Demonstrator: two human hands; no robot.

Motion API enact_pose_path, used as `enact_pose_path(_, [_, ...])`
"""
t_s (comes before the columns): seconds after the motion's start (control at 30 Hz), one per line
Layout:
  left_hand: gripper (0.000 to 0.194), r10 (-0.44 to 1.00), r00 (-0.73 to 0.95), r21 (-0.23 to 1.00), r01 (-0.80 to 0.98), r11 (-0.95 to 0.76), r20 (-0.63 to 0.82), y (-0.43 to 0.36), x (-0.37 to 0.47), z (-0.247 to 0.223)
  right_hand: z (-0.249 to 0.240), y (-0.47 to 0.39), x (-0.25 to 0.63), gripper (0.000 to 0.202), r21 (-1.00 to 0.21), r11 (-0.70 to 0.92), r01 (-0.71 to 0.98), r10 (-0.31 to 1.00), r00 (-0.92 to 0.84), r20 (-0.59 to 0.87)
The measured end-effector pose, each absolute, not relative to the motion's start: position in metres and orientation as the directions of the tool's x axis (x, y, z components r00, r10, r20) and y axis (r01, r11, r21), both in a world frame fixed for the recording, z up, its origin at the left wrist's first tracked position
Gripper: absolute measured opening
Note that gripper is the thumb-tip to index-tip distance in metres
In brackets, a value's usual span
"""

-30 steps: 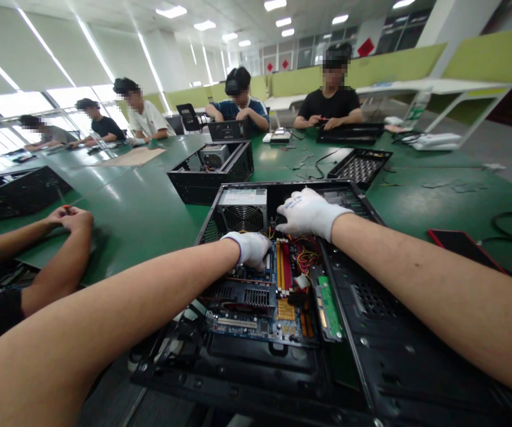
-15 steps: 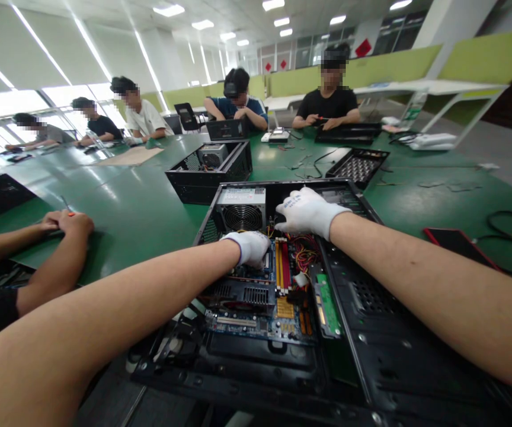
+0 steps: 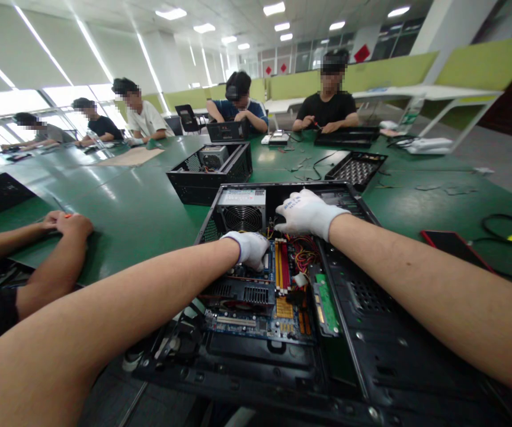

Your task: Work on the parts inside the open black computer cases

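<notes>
1. Green worktable [image 3: 140, 213] — we are leaning over an open computer case [image 3: 371, 308].
2. Our left hand [image 3: 249, 248] is pressing down on the motherboard [image 3: 278, 296], its grip hidden.
3. Our right hand [image 3: 310, 213] is lying flat, fingers loose, above the red-yellow cables [image 3: 303, 252].

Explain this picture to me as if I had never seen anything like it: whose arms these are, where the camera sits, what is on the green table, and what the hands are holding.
The camera is worn on a person's head and looks forward and down, so the two long bare arms reaching in from the bottom belong to that person. Both hands wear white gloves. The left hand is curled down on the circuit board inside an open black computer case; what its fingers grip, if anything, is hidden. The right hand rests flat further back, above a bundle of coloured wires and beside the grey fan box. The case lies on a green table. A second open case stands behind it, and a black cable lies to the right. Other people sit around the table; a co-worker's arms rest on it at the left.
</notes>
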State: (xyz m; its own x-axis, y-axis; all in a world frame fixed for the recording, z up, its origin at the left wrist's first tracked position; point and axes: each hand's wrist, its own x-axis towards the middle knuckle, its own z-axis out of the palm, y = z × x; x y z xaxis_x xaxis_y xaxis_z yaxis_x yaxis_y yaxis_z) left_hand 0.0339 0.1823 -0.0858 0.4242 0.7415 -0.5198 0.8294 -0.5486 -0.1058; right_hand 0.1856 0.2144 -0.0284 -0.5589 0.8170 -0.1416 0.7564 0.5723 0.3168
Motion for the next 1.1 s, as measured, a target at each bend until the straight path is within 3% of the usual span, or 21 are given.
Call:
enact_pose_path(0.27, [0.051, 0.749, 0.431, -0.098, 0.833, -0.545, -0.504, 0.1797, 0.0365, -0.0792, -0.0267, 0.2131, 0.1858, 0.057, 0.311, 0.578, 0.754, 0.813, -0.563, -0.146])
enact_pose_path(0.43, [0.065, 0.752, 0.442, -0.084, 0.834, -0.545, -0.49, 0.1809, 0.0336, -0.0848, -0.0276, 0.2128, 0.187, 0.056, 0.314, 0.585, 0.748, 0.807, -0.574, -0.136])
enact_pose_path(0.8, [0.06, 0.784, 0.352, -0.17, 0.853, -0.494, -0.512, 0.1796, 0.0356, -0.0816, -0.0276, 0.2113, 0.1874, 0.057, 0.289, 0.578, 0.763, 0.813, -0.566, -0.132])
enact_pose_path(1.1, [0.063, 0.755, 0.401, -0.14, 0.831, -0.538, -0.519, 0.1813, 0.0358, -0.0833, -0.0275, 0.2124, 0.1873, 0.057, 0.29, 0.59, 0.753, 0.805, -0.574, -0.15])
